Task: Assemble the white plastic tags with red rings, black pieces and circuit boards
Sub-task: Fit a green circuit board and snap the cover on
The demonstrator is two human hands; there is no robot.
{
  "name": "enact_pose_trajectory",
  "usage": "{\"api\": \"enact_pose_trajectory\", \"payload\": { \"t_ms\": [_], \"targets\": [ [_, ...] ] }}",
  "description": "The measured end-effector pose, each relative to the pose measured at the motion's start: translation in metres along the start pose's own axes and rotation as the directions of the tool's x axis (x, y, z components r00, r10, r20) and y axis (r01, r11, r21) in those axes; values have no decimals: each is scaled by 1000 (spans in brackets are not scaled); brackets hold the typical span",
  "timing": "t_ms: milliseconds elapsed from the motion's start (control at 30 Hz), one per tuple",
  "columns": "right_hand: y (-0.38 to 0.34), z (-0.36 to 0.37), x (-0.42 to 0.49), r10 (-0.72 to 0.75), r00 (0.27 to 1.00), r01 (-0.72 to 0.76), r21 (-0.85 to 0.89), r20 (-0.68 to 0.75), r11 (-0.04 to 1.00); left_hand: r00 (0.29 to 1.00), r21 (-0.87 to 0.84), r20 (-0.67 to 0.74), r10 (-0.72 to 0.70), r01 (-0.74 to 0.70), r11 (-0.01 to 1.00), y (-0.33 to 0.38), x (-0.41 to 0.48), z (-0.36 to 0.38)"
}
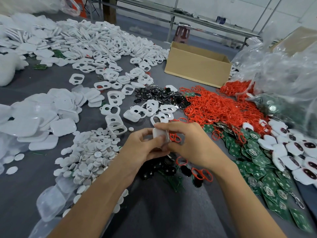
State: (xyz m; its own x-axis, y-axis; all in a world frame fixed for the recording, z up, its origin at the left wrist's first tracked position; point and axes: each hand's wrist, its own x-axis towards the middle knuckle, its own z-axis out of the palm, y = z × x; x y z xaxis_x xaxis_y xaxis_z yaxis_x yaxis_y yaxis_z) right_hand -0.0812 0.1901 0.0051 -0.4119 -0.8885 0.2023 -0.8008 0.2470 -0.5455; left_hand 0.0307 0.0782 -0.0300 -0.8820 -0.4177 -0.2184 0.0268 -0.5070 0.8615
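Grey surface (154, 213) crowded. Cardboard box (197, 66) sits toward the far right edge and plastic bags (283, 69) along the right edge. White discs (92, 150) are heaped beside the left forearm. Red rings (214, 103), black pieces (159, 95) and circuit boards (253, 162) lie around the hands. Left hand (142, 150) and right hand (192, 143) hold one white tag (160, 134) over the near middle, fingers of both curled round it. The tag is rounded and partly hidden by them.

one left hand (142, 150), one right hand (190, 143), one cardboard box (197, 69), one stool (182, 32).
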Motion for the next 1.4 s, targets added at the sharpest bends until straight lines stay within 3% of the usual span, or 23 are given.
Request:
{"api": "enact_pose_trajectory", "payload": {
  "t_ms": [367, 467, 567, 733, 1033, 1400],
  "targets": [
    [9, 3, 0, 53, 998, -57, 131, 35, 990, 994, 146, -25, 103, -98, 984, -6, -5, 4],
    [13, 1, 0, 116, 992, -125, 354, 47, 927, 993, 174, -52, 109, -99, 980, -9, -4, 7],
    [17, -1, -1, 176, 984, -175, 389, 31, 904, 990, 240, -17, 142, -134, 962, -10, -2, 8],
    [18, -4, -1, 206, 976, -199, 650, 67, 734, 985, 369, 29, 170, -169, 914, -13, 0, 5],
    [20, 1, 1, 201, 979, -161, 675, 19, 720, 977, 401, 58, 206, -212, 891, -13, -1, 5],
    [18, 10, 2, 237, 969, -152, 588, -69, 795, 964, 452, 58, 261, -259, 854, -13, 0, 2]
  ]
}}
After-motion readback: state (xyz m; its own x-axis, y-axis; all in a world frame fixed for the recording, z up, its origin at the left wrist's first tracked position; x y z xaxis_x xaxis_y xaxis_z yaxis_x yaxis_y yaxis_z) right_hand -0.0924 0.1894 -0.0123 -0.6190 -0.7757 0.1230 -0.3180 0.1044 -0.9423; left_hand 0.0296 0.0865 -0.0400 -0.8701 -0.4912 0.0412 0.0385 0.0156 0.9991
